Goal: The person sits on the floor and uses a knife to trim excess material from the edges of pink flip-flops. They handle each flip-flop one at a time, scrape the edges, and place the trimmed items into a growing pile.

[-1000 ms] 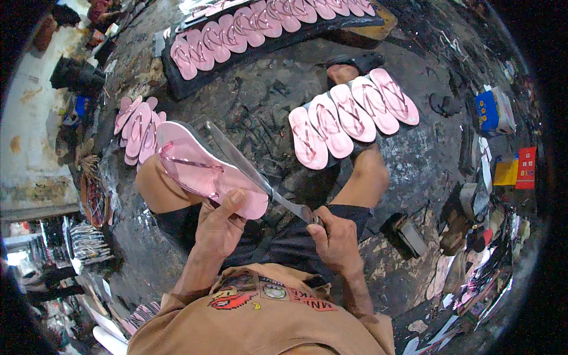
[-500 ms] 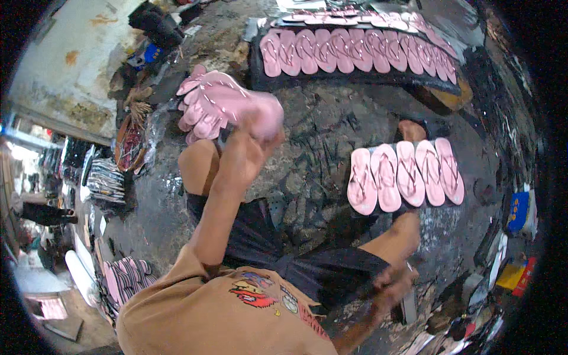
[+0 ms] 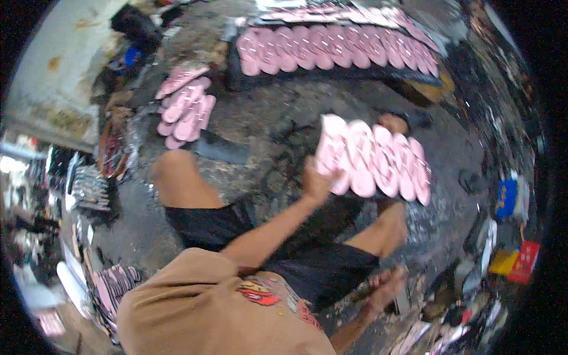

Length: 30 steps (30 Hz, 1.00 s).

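My left hand (image 3: 319, 182) is closed on the lower end of a pink flip-flop (image 3: 332, 151), at the left end of a short row of pink flip-flops (image 3: 386, 163) standing side by side between my legs and a bare foot. Whether the held one overlaps another flip-flop there cannot be made out. My right hand (image 3: 387, 289) is low at the right, beside my knee and near a grey block (image 3: 403, 300). Its fingers are smeared by motion. To the left, past my other knee, lies a loose pile of pink flip-flops (image 3: 188, 109).
A long row of pink flip-flops (image 3: 319, 50) leans on a dark support at the back, with more behind it. A dark flat strip (image 3: 222, 149) lies by the pile. Striped pieces (image 3: 118, 281) stack at lower left. Blue, yellow and red packages (image 3: 523, 262) stand at right.
My left hand has carried a pink flip-flop from the pile on the left across to the short row on the right. My right hand stays low. The whole view has shifted slightly.
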### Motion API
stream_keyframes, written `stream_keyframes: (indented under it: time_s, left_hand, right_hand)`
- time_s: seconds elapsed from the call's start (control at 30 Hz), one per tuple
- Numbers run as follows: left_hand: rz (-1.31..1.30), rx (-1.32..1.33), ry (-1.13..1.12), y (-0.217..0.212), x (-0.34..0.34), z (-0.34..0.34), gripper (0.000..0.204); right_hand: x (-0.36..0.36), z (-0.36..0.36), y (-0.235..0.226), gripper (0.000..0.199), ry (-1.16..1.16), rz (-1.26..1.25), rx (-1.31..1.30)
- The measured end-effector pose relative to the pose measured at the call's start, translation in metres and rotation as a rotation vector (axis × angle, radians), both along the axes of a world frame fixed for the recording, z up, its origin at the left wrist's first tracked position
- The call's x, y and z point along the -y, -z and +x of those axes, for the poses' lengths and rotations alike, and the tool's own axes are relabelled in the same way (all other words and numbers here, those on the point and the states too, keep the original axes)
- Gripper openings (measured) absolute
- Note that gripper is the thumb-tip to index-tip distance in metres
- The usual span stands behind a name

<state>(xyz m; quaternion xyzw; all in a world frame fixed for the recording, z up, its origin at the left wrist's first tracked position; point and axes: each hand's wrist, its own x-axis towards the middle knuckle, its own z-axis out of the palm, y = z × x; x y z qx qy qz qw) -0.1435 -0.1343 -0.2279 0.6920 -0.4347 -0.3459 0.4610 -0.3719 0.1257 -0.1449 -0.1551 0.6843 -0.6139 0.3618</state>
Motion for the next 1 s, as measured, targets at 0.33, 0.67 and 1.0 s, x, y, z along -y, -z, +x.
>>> stream_keyframes:
  time_s: [0.33,0.67,1.0]
  left_hand:
    - [0.463,-0.452,-0.028,-0.031,-0.009,0.156,0.047]
    - [0.565,-0.831,-0.109,-0.065,-0.004,0.189,0.028]
    - [0.613,-0.945,-0.150,-0.064,-0.010,0.193,0.031]
  right_hand:
    - [0.094,0.152,-0.033,0.023,-0.764,0.202,-0.253]
    - [0.158,0.216,-0.022,0.038,-1.107,0.319,-0.461]
    - [0.220,0.227,0.062,0.061,-1.209,0.513,-0.674]
